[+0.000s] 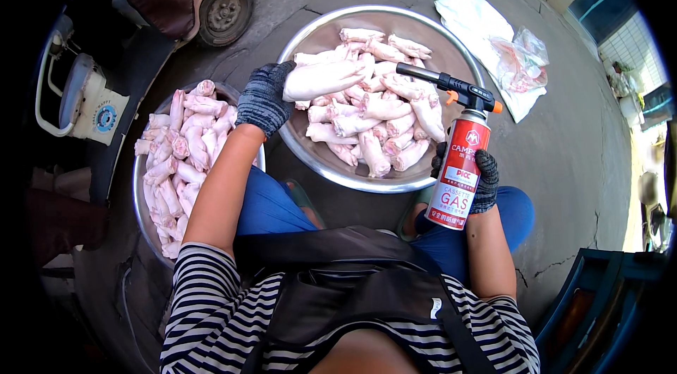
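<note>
My left hand (265, 99), in a dark grey knitted glove, is closed round one end of a pale pig's trotter (324, 80). It holds the trotter over the large metal basin (296, 140), where a heap of trotters (381, 127) lies. In my right hand (485, 180), gloved the same way, is a gas torch (462, 162) with a red and white canister, held upright. Its dark nozzle points left toward the held trotter, apart from it. No flame can be made out.
A second metal basin (144, 215) piled with trotters stands at my left. Beyond it is a three-wheeled vehicle with a dark tyre (226, 13). A white sack (462, 11) and a clear plastic bag (522, 60) lie on the ground at the far right. A dark green frame (599, 289) stands at lower right.
</note>
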`<state>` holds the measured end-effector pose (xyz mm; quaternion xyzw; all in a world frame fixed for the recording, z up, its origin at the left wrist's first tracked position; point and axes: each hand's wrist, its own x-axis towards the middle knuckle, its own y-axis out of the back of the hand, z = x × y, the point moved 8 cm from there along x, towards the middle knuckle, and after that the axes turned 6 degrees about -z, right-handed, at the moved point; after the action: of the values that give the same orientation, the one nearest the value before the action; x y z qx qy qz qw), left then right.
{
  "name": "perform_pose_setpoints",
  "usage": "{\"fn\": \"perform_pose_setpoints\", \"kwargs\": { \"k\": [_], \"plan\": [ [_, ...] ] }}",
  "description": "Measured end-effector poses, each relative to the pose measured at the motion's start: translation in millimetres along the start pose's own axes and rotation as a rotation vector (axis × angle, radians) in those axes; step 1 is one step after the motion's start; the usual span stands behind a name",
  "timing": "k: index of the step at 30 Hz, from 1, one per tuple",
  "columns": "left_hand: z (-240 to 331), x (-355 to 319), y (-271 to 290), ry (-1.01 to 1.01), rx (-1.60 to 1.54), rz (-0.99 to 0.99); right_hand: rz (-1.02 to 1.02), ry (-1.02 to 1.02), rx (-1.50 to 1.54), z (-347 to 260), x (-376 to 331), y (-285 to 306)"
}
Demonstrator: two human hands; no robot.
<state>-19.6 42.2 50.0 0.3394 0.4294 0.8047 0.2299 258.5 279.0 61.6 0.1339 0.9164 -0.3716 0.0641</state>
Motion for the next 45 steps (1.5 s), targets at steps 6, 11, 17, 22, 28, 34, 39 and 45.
{"fn": "perform_pose_setpoints", "kwargs": {
  "k": [6,11,17,22,28,34,39,45],
  "plan": [
    [-8.7,9.8,-44.2,-0.019,-0.008,-0.133,-0.022,-0.080,-0.046,3.8,6.4,11.2],
    [-9.4,13.6,-56.8,-0.029,-0.030,-0.147,0.012,-0.190,0.026,14.3,13.3,16.6],
    [-2.3,15.1,-65.8,-0.068,-0.045,-0.210,0.037,-0.199,0.023,18.4,16.2,25.5],
    [-1.5,13.0,-69.7,-0.039,-0.020,-0.221,0.001,-0.196,0.091,20.7,19.2,27.5],
    [6.0,14.8,-67.1,0.010,-0.071,-0.283,-0.001,-0.213,0.067,21.1,21.2,28.6],
    [8.0,14.4,-66.8,-0.039,-0.088,-0.247,0.016,-0.223,0.020,18.2,21.4,26.9],
    [5.9,10.5,-64.9,-0.055,-0.043,-0.204,0.031,-0.258,0.003,16.5,20.5,26.5],
    [10.8,8.1,-64.1,-0.112,-0.002,-0.218,0.031,-0.276,0.027,21.0,19.8,32.3]
  ]
}}
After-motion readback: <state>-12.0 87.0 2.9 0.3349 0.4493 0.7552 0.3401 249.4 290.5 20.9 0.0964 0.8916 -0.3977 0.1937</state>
